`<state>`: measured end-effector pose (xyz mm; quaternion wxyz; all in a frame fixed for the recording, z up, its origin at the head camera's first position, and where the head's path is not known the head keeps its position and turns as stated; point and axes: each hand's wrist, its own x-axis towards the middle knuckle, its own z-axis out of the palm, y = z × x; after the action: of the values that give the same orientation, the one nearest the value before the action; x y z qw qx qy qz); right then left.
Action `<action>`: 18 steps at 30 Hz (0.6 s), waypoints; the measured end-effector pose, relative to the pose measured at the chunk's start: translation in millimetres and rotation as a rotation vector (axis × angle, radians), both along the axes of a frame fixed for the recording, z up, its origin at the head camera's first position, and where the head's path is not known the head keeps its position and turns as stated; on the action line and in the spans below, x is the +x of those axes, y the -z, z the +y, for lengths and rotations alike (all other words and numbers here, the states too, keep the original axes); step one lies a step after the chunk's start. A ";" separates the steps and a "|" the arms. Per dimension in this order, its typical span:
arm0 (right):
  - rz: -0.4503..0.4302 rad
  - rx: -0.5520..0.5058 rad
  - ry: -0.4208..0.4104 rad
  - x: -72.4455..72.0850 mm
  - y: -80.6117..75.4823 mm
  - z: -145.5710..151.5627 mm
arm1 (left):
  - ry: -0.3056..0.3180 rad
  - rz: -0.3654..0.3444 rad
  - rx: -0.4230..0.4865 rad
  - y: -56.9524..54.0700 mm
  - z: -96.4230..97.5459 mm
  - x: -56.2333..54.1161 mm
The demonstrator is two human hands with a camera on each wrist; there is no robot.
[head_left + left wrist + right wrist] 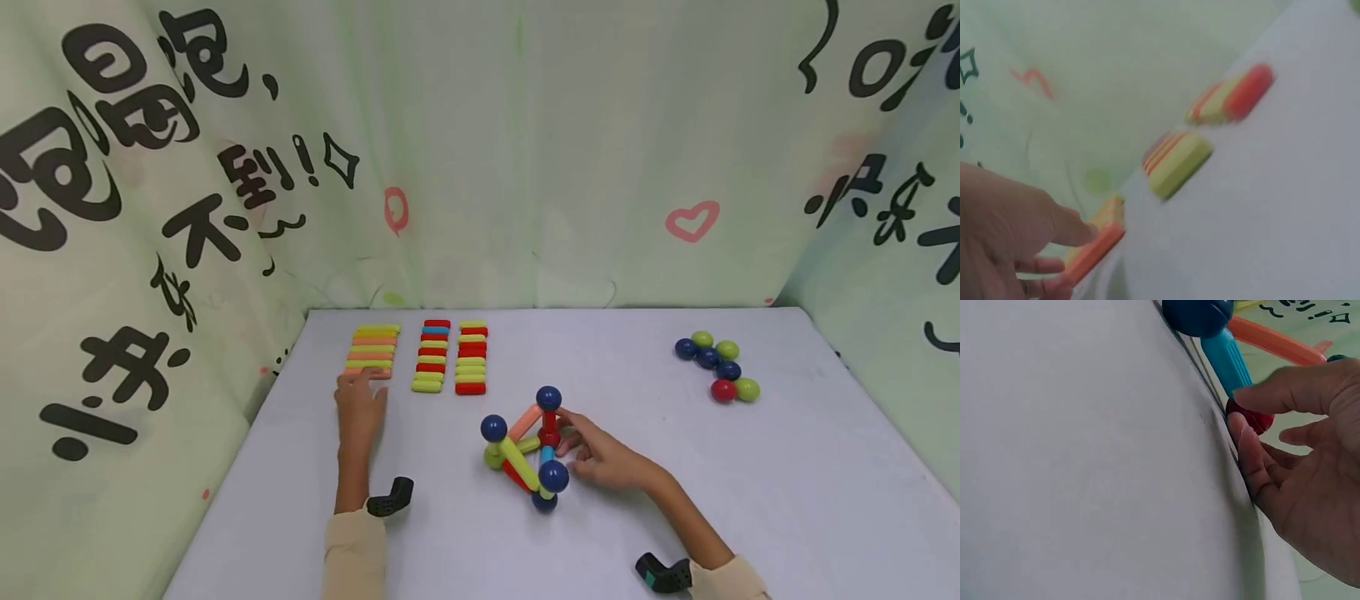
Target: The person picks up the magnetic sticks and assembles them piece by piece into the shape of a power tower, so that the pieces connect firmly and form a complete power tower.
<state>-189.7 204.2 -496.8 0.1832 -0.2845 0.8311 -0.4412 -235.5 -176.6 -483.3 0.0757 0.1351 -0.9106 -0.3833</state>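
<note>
My left hand [362, 408] reaches over the nearest orange rod [1094, 255] of the left row, its fingertips at one end and its thumb near the other. No firm grip shows. Slightly right of centre stands a frame of coloured rods and balls, with dark blue balls [553, 476], a light blue rod [1225, 359] and a yellow-green rod [521, 464]. My right hand [611, 454] is at its right side, fingers loosely bent at the red ball [1252, 419]. In the head view its thumb appears apart from the ball.
Left row of yellow and orange rods [373, 340] lies at the table's back left. Two more rows, the middle rods [431, 360] and the right rods [472, 350], lie beside it. Loose balls [707, 358] in blue, green and red sit at the back right. A patterned curtain [585, 167] borders the table.
</note>
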 end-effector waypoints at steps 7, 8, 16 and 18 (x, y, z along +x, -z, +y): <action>-0.013 0.107 0.016 24.4 -1.0 -15.0 | -0.012 -0.160 -0.078 1.9 -29.1 -7.8; 0.006 0.113 0.044 27.1 -0.2 -19.4 | -0.010 -0.169 -0.075 2.2 -30.8 -9.4; 0.128 0.135 0.257 41.5 6.5 -42.2 | -0.023 -0.127 -0.149 0.1 -34.3 -11.2; 0.135 0.123 0.272 43.6 5.9 -42.7 | -0.027 -0.140 -0.167 -0.8 -33.5 -9.6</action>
<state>-146.0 161.5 -502.8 0.0824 -0.1865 0.8979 -0.3901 -245.1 -210.1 -482.5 0.0281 0.1672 -0.9405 -0.2944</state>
